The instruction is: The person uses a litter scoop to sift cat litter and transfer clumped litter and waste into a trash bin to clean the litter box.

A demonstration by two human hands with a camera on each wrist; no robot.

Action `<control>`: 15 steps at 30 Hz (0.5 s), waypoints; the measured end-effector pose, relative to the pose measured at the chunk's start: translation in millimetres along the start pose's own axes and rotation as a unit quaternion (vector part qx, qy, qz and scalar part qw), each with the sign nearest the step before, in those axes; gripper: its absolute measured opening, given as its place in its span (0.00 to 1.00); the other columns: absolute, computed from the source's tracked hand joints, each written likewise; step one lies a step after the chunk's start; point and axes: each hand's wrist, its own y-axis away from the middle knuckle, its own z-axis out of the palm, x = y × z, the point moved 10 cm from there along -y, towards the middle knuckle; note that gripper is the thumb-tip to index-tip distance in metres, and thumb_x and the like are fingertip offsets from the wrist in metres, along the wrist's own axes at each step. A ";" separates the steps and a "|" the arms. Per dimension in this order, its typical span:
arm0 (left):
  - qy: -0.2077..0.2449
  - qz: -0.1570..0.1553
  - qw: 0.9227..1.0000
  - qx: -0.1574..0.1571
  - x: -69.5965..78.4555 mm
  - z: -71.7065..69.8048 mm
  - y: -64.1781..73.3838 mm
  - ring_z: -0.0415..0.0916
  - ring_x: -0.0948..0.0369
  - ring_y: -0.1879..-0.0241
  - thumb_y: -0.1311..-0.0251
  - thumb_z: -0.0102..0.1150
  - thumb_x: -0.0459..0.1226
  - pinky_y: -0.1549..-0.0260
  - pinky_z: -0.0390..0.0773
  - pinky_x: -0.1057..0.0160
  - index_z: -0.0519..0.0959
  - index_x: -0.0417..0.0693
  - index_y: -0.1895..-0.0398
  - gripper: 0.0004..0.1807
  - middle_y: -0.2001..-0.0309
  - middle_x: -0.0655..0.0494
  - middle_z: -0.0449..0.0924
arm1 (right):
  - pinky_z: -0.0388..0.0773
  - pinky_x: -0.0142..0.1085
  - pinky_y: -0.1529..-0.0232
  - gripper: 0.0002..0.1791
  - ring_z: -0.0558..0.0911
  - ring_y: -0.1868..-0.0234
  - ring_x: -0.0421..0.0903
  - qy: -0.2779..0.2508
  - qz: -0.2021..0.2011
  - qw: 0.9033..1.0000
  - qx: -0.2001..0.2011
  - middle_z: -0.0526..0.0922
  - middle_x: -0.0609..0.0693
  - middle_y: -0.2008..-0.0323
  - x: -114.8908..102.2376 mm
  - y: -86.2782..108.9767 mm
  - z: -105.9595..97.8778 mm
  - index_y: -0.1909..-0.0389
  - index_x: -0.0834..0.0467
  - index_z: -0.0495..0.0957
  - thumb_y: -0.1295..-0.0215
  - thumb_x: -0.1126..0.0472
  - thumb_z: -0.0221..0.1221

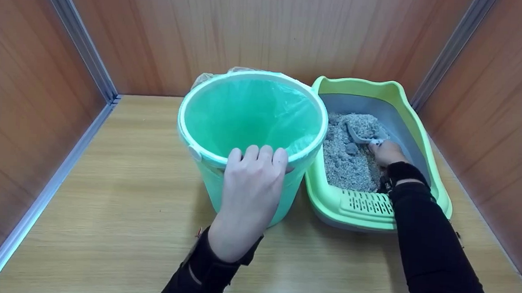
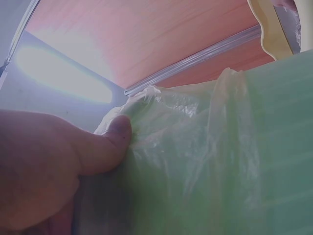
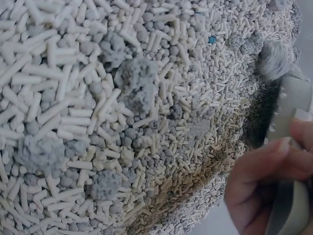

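A green trash bin (image 1: 209,186) stands upright, its pale rim lined with a thin clear plastic bag (image 2: 171,147). My left hand (image 1: 254,186) grips the near rim, its fingers over the edge and the thumb (image 2: 105,147) outside against the bag. To the right sits a green and grey litter box (image 1: 426,142) with pellet litter (image 1: 347,171) inside. My right hand (image 1: 386,153) holds a light-coloured litter scoop (image 3: 291,100) by its handle, low in the litter. Litter covers part of the scoop's head. Grey clumps (image 3: 139,85) lie among the pellets.
Wood-grain panels (image 1: 284,36) enclose the back and both sides, with metal strips (image 1: 77,34) at the corners. The bin and litter box stand side by side on a wooden floor (image 1: 120,192). A slotted step (image 1: 367,203) forms the litter box's near end.
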 end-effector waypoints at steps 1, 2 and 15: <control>0.001 0.000 1.000 0.000 0.0 0.1 -0.1 0.61 0.56 0.81 0.29 0.66 0.47 0.76 0.61 0.60 0.66 0.50 0.80 0.25 0.83 0.56 0.60 | 0.73 0.36 0.80 0.25 0.74 0.86 0.42 -0.012 0.001 1.000 0.005 0.69 0.47 0.84 0.3 -0.3 -1.5 0.73 0.59 0.67 0.14 0.50 0.44; 0.001 0.001 1.000 -0.001 0.1 0.2 -0.1 0.61 0.56 0.81 0.29 0.66 0.47 0.76 0.61 0.60 0.67 0.50 0.80 0.25 0.83 0.56 0.60 | 0.73 0.37 0.80 0.25 0.75 0.87 0.42 -0.024 0.001 1.000 0.009 0.69 0.47 0.85 0.0 -0.3 -2.8 0.73 0.59 0.68 0.13 0.49 0.43; 0.003 0.000 1.000 -0.010 0.1 1.6 -0.4 0.64 0.56 0.81 0.29 0.67 0.47 0.75 0.62 0.60 0.69 0.50 0.78 0.23 0.82 0.56 0.62 | 0.76 0.51 0.52 0.27 0.79 0.57 0.60 -0.046 -0.046 0.991 0.116 0.74 0.64 0.58 -13.4 3.1 -24.2 0.42 0.73 0.69 0.15 0.49 0.46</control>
